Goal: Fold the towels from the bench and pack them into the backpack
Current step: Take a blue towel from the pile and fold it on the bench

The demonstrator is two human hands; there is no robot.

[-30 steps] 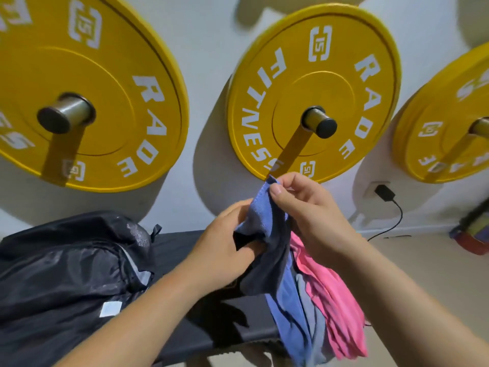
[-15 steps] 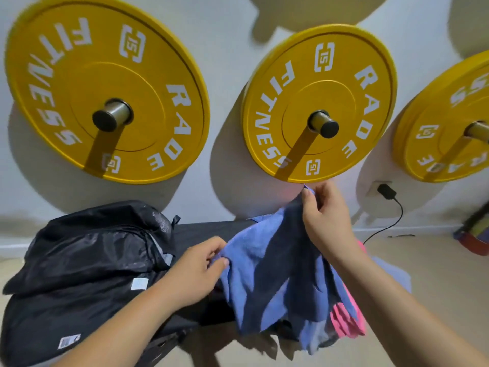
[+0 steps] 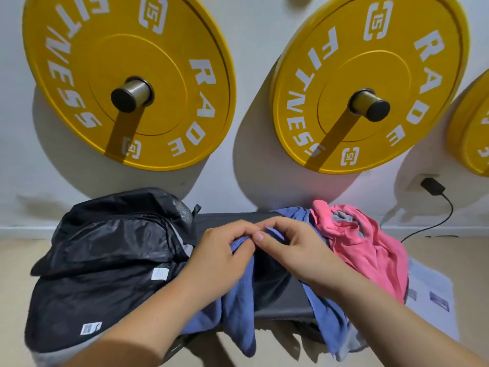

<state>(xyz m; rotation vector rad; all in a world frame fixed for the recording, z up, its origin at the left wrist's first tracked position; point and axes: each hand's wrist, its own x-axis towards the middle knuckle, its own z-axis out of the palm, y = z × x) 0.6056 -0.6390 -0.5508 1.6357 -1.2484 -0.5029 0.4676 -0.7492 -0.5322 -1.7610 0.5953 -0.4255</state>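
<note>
A blue towel (image 3: 238,311) hangs over the front edge of the dark bench (image 3: 280,298). My left hand (image 3: 222,258) and my right hand (image 3: 293,250) meet above the bench, each pinching the towel's upper edge, fingertips almost touching. A pink towel (image 3: 365,250) lies crumpled on the bench to the right, with a bit of grey cloth (image 3: 341,215) showing in it. The black backpack (image 3: 105,260) lies on the bench's left end; I cannot tell whether its opening is unzipped.
Two yellow weight plates (image 3: 127,75) (image 3: 370,83) hang on pegs on the white wall behind the bench, a third at the right edge. A charger (image 3: 432,186) is plugged in at right, its cable trailing down. Printed paper (image 3: 434,295) lies on the floor at right.
My hands came down from chest height and drew together over the bench, bringing the blue towel's two held corners close. The view tilted lower and nearer the bench.
</note>
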